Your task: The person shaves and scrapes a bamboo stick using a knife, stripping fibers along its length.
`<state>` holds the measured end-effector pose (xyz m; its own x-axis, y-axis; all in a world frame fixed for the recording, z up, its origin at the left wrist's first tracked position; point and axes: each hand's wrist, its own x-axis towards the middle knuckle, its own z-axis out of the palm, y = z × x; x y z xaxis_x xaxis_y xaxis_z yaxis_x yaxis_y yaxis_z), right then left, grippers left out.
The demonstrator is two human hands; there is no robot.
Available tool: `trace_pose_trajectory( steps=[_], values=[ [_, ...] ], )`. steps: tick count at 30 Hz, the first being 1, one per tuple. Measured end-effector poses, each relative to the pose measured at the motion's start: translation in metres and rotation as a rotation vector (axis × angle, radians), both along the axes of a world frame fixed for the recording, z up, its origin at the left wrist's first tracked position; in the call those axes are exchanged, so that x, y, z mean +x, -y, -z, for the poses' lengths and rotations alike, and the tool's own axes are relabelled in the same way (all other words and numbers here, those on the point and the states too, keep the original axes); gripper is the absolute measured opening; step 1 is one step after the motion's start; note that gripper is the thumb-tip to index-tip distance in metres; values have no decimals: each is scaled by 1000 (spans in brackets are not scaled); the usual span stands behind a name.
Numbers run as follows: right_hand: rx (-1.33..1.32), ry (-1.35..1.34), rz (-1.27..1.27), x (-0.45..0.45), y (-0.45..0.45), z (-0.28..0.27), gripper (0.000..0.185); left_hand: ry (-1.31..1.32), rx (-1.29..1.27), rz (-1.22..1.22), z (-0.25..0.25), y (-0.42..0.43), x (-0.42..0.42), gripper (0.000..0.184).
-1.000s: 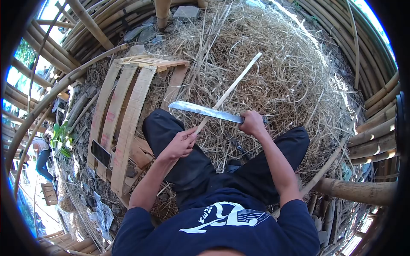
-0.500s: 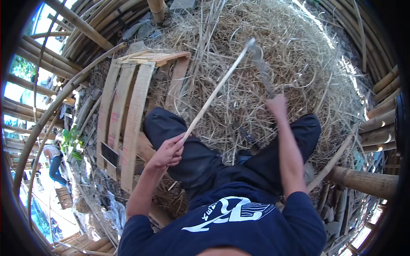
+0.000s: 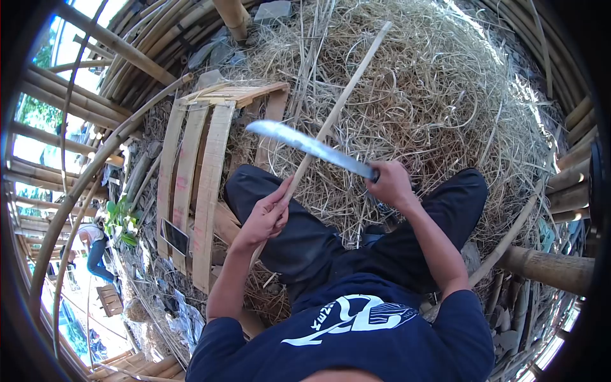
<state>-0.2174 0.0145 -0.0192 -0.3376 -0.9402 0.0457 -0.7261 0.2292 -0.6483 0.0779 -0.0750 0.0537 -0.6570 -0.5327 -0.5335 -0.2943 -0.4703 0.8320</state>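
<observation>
My left hand [image 3: 267,213] is closed around a long pale strip of bamboo [image 3: 349,89], which slants up and away to the right. Its lower end passes back beneath my forearm. In my right hand [image 3: 389,183] is the dark handle of a machete [image 3: 305,144]. The long bright blade points left and crosses over the strip a little beyond my left hand. Whether the blade touches the strip I cannot tell. Fine pale shavings [image 3: 420,95] lie heaped on the ground in front of my legs.
A slatted wooden crate [image 3: 213,172] stands to my left, with a dark flat phone-like object [image 3: 174,237] on it. A thick bamboo pole [image 3: 547,270] juts in at the right. Stacked bamboo poles [image 3: 153,38] line the back left. Another person [image 3: 95,248] is far off at the left.
The machete has swung from pointing away at the strip's far end to lying across the strip, nearer my left hand. My right hand has moved left and closer. The strip's tip has risen slightly.
</observation>
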Motion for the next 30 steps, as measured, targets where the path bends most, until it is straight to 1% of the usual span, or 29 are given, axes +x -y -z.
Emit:
trace_pose_trajectory(
  steps=[1, 3, 4, 6, 7, 8, 10, 12, 14, 15, 16, 18, 19, 20, 22, 23, 25, 26, 27, 28, 29, 30],
  values=[
    [-4, -1, 4, 3, 2, -4, 17, 0, 29, 2, 1, -1, -1, 50],
    [30, -99, -106, 7, 1, -10, 15, -6, 29, 7, 4, -4, -4, 49],
    [30, -100, -102, 2, 3, -7, 15, -13, 33, 4, 5, -7, -4, 49],
    [129, -148, -47, -17, 12, -3, 16, -13, 35, 5, 2, -10, -3, 49],
    [157, -27, 31, -24, 14, -6, 18, -13, 40, 0, 1, -13, -2, 48],
    [155, -28, 34, -30, 15, -7, 18, -15, 39, 3, 2, -15, 1, 48],
    [193, 80, 246, -39, 16, -7, 19, -22, 49, -14, 4, -17, 6, 49],
    [224, 91, 224, -39, 15, -7, 21, -21, 69, -11, 3, -19, 4, 48],
    [231, 83, 107, -27, 4, -16, 21, -25, 90, -1, 5, -21, -2, 48],
    [192, 11, 20, -23, 0, -8, 22, -6, 44, 19, 7, -22, -4, 48],
    [191, 11, 25, -26, 0, -5, 22, 14, -3, 39, 9, -23, -4, 48],
    [190, -115, -67, -37, 0, 1, 23, 8, -31, 52, 13, -24, 1, 48],
    [175, -141, -6, -45, 2, 9, 25, 5, -52, 58, 14, -28, 5, 48],
    [178, -140, -6, -54, 4, 16, 25, 6, -50, 58, 14, -31, 10, 48],
    [229, 69, 238, -65, 12, 16, 25, 20, -18, -2, 13, -32, 16, 48],
    [264, 109, 240, -67, 13, 15, 27, 17, -25, -5, 12, -31, 15, 48],
    [260, 100, 186, -51, 11, 3, 27, 40, 48, -19, 6, -35, 14, 49],
    [256, 91, 141, -44, 7, 1, 26, 41, 51, -18, 4, -36, 12, 49],
    [237, 78, 18, -39, 3, 8, 25, 60, 32, -4, 2, -36, 8, 48],
    [238, 79, 21, -41, 3, 12, 25, 79, 13, 11, 1, -36, 7, 48],
    [290, -13, -23, -43, 4, 14, 25, 81, 14, 14, 3, -36, 7, 48],
    [345, -104, -69, -45, 5, 16, 25, 117, -73, 33, 8, -38, 8, 48]
  ],
)
